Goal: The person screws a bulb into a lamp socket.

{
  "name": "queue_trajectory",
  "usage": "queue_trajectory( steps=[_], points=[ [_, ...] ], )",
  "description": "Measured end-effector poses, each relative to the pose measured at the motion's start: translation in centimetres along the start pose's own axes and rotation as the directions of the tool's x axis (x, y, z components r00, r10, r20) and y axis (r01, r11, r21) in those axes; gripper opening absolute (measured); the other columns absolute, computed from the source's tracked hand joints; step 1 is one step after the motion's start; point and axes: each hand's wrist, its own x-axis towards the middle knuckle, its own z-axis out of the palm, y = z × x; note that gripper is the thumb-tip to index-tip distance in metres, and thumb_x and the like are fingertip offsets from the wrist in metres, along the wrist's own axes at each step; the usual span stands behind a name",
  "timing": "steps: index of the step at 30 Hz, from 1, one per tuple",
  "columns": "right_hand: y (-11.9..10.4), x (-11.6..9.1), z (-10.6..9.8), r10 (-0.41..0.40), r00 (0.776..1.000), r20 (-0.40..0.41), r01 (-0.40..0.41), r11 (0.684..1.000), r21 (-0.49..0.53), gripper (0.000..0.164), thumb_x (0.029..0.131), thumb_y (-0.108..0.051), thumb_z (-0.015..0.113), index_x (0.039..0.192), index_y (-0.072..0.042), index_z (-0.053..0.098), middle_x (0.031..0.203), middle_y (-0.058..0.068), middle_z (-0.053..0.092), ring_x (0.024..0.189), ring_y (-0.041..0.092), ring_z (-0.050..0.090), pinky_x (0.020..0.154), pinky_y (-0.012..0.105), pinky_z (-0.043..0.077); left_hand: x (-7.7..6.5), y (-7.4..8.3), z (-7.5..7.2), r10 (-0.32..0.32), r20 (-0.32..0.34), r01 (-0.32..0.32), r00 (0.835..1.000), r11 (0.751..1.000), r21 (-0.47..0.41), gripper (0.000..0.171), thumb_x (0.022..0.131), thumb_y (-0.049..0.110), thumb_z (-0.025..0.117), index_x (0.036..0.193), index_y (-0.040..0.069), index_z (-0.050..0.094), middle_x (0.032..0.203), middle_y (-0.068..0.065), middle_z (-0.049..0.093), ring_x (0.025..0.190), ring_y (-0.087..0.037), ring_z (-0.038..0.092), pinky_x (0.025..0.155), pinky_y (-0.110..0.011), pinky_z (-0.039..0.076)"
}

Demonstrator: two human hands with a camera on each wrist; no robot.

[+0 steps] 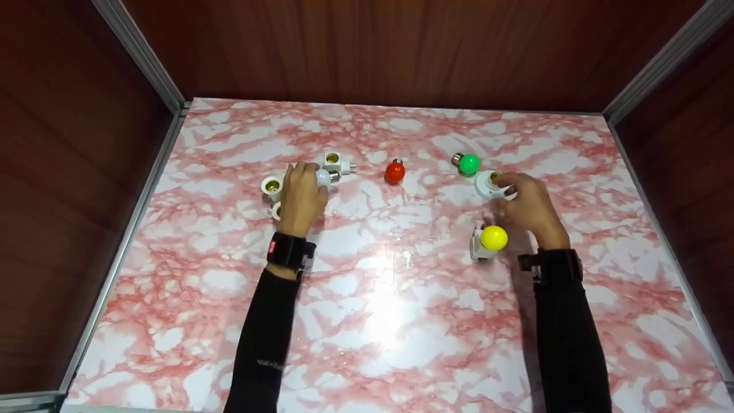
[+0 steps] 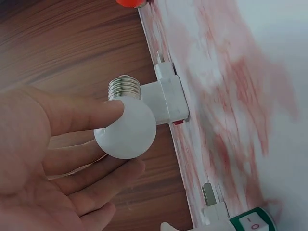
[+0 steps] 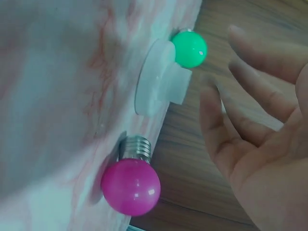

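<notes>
My left hand pinches a white light bulb between thumb and fingers, its metal screw base pointing up in the left wrist view. Right behind that bulb stands a white plug-in lamp socket. My right hand holds nothing; its fingers are loosely bent, apart from a round white lamp holder. A green bulb lies beside that holder. On the near side, a magenta bulb lies on its side; in the head view it is not seen.
A red bulb lies at mid-table. Nearer the front right is a yellow bulb on a white socket. By my left hand stand a white socket and another, partly hidden one with a switch. Wood-look panels border the marbled table.
</notes>
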Motion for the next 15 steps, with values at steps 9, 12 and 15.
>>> queue_trajectory(
  steps=[9, 12, 15],
  points=[
    [0.9, 2.4, 0.8, 0.028, 0.998, -0.056, -0.03, 0.999, -0.038, 0.044, 0.092, -0.004, 0.076, 0.135, 0.001, 0.065, 0.132, 0.029, 0.063, 0.119, 0.045, 0.06, 0.103, 0.057, 0.049, -0.1, 0.5, 0.0, -0.001, -0.014, 0.0, 1.0, 0.997, -0.075, 0.038, 0.09, 0.004, 0.073, 0.125, -0.009, 0.07, 0.122, -0.026, 0.072, 0.121, -0.045, 0.066, 0.121, -0.051, 0.049],
    [1.2, 3.3, 0.8, 0.062, 0.998, -0.002, -0.062, 0.996, -0.071, 0.055, 0.091, -0.007, 0.077, 0.143, 0.001, 0.059, 0.139, 0.032, 0.058, 0.128, 0.048, 0.055, 0.111, 0.064, 0.045, -0.1, 0.9, -0.3, -0.015, -0.01, 0.013, 1.0, 0.99, -0.138, 0.037, 0.091, 0.006, 0.075, 0.126, -0.007, 0.07, 0.123, -0.024, 0.071, 0.119, -0.042, 0.066, 0.112, -0.05, 0.055],
    [1.4, 4.2, 0.8, 0.112, 0.99, 0.087, -0.103, 0.989, -0.105, 0.067, 0.092, -0.012, 0.079, 0.152, -0.002, 0.051, 0.149, 0.033, 0.051, 0.135, 0.049, 0.05, 0.117, 0.067, 0.042, -0.2, 1.4, -0.6, -0.028, 0.002, 0.028, 1.0, 0.98, -0.197, 0.038, 0.093, 0.008, 0.076, 0.128, -0.006, 0.069, 0.125, -0.022, 0.07, 0.119, -0.039, 0.068, 0.109, -0.047, 0.057]
  ],
)
